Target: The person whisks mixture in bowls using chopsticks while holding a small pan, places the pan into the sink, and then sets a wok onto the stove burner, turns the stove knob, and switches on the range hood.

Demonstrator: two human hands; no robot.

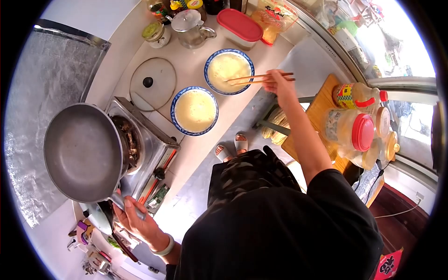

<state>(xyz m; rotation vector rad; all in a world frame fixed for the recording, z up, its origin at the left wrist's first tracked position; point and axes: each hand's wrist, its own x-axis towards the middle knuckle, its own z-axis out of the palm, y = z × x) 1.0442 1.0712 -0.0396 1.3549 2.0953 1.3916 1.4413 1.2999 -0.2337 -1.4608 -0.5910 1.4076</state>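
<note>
My left hand [136, 218] is wrapped round the handle of a grey frying pan [84, 151], which is tilted over the left side of the gas stove [151, 156]; no food shows in the pan. Between the fingers of my right hand [278, 86] are wooden chopsticks [252, 79], their tips in the pale yellow liquid of the farther blue-rimmed bowl [228, 70]. A second blue-rimmed bowl [194, 111], holding similar frothy yellow liquid, stands nearer the stove.
A glass lid [161, 81] lies on the counter beside the stove. Behind are a metal pot [189, 32], a jar [156, 35] and a red-lidded container [239, 25]. Large jars [350, 128] stand on a wooden shelf [322, 107] at the right.
</note>
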